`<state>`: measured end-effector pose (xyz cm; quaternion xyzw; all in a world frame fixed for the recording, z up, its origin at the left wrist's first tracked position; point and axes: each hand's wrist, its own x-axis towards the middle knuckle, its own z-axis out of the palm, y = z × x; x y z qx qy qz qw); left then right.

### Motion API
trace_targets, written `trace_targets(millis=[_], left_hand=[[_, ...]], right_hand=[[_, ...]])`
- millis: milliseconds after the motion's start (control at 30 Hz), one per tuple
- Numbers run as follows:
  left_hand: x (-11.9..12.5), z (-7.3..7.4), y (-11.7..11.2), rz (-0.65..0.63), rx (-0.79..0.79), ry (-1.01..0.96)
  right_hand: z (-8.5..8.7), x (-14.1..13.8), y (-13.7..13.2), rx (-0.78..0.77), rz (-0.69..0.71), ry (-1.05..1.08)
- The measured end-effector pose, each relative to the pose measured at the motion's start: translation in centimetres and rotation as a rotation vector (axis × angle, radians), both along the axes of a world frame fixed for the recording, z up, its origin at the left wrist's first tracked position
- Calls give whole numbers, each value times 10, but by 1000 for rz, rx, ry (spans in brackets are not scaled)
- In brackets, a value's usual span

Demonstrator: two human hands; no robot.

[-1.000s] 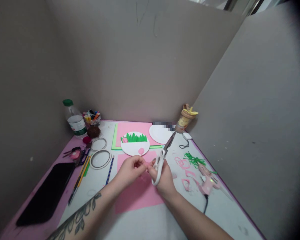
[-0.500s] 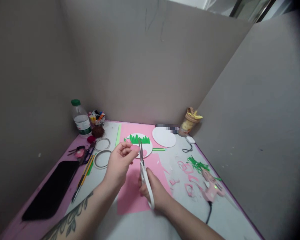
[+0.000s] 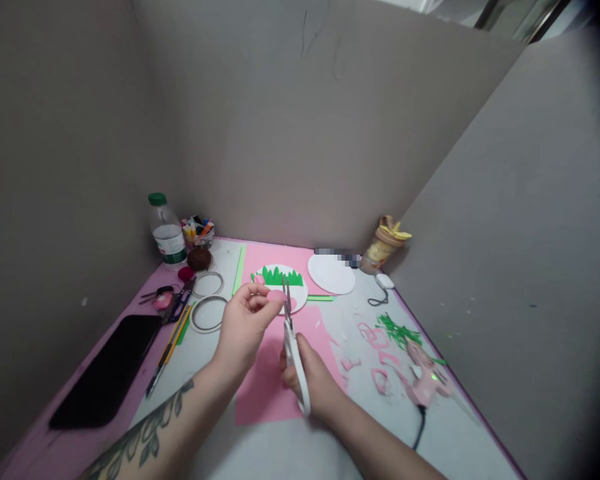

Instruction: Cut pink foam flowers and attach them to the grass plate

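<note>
Between the thumb and fingers of my left hand (image 3: pixel 247 317) is a small pink paper piece (image 3: pixel 276 295). My right hand (image 3: pixel 313 377) grips white-handled scissors (image 3: pixel 297 367), their blades pointing away from me and slightly apart at the right edge of the piece. Behind them lies a white disc (image 3: pixel 273 270) with a green paper grass strip (image 3: pixel 280 277) across it and pink pieces on it, partly hidden by my left hand. Below my hands a pink sheet (image 3: pixel 265 393) lies on the table.
On the right are pink paper scraps (image 3: pixel 380 380), green shreds (image 3: pixel 397 330) and a pink glue gun (image 3: pixel 424 383) with a lit light. A second white disc (image 3: pixel 331 273) lies at the back. Tape rolls (image 3: pixel 193 317), a black phone (image 3: pixel 107 373) and a bottle (image 3: pixel 169 240) stand or lie left.
The view has shifted slightly, so the table things sit a little further right. Both hands keep their holds; the scissor blades stay beside the pink piece.
</note>
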<state>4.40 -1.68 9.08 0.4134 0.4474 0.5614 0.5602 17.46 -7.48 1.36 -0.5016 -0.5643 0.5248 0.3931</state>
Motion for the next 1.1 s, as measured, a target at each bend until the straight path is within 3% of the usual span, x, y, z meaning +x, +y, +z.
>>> trace_targets(millis=[300,1100], left_hand=[[-1,-2,1,-32,11,60],[2,-3,-1,-71,-33,-29]], right_hand=[[-10,4,1,50,1,-7],[-12,4,2,75,11,21]])
